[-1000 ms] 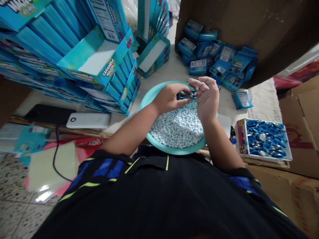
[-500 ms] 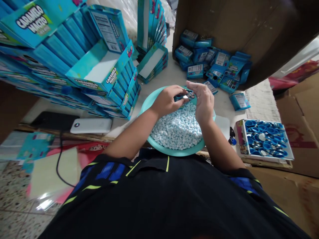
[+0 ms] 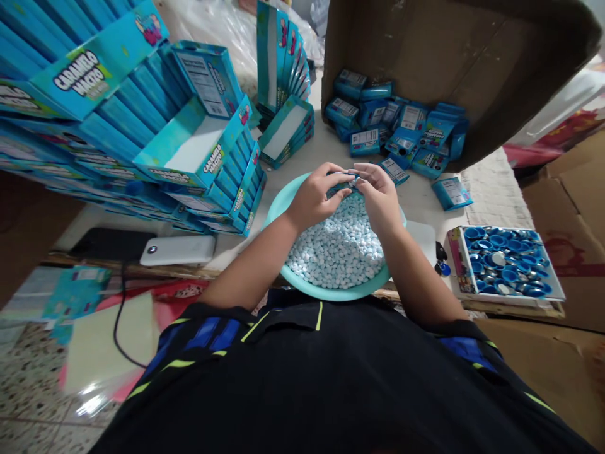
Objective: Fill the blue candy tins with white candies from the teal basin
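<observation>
Over the far side of a turquoise basin, my left hand holds a small blue candy packet between thumb and fingers. My right hand is curled in from the right, its fingertips and thumb closed at the packet's near end. A few pale candies show at that end; the fingers partly hide the packet. Beneath both hands, the basin is filled with small white and light-blue candies.
Stacked blue display boxes rise on the left. Behind the basin, a tipped cardboard box holds several blue packets. A tray of blue caps sits right. A white power bank lies near the left edge.
My right hand has gone from flat and upright beside the packet to fingers curled in against its end. My left hand still grips the packet. The view has shifted slightly.
</observation>
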Motion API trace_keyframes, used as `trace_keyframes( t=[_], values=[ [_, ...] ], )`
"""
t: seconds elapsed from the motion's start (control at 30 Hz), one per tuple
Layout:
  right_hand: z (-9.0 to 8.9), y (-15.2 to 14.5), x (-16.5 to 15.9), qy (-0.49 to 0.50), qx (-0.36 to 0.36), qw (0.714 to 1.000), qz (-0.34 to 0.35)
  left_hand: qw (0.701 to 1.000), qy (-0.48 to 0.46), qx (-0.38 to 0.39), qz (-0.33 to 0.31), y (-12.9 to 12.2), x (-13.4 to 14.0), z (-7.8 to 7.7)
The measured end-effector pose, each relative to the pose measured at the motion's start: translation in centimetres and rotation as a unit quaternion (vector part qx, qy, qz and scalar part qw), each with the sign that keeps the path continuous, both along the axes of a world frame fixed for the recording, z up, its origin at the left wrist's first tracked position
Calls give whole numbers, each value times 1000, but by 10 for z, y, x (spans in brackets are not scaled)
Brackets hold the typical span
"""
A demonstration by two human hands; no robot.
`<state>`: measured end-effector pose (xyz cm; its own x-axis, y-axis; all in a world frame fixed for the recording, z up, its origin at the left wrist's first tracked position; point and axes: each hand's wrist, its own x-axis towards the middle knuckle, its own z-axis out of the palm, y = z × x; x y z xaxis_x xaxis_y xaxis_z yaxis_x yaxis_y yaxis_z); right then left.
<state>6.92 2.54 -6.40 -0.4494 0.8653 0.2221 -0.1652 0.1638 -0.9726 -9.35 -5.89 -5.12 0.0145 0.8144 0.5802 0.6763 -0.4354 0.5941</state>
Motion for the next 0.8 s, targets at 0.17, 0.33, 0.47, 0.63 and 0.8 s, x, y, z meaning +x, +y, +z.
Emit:
trace_keyframes(
  t=[0.17,0.33,0.47,0.63,0.8],
  values=[
    [-6,4,0,20,-49,999,8,1000,2,-2,-21,-1,1,0],
    [-9,7,0,56,-103,993,18,999,-11,12,-43,-1,2,-1],
    [-8,7,1,56,-126,989,42,997,-6,20,-68,-1,2,-1],
    [-4,6,2,52,-134,989,21,997,-21,26,-67,-3,2,3],
    [-6,9,2,42,-116,992,23,998,-12,22,-51,-5,1,8]
  ],
)
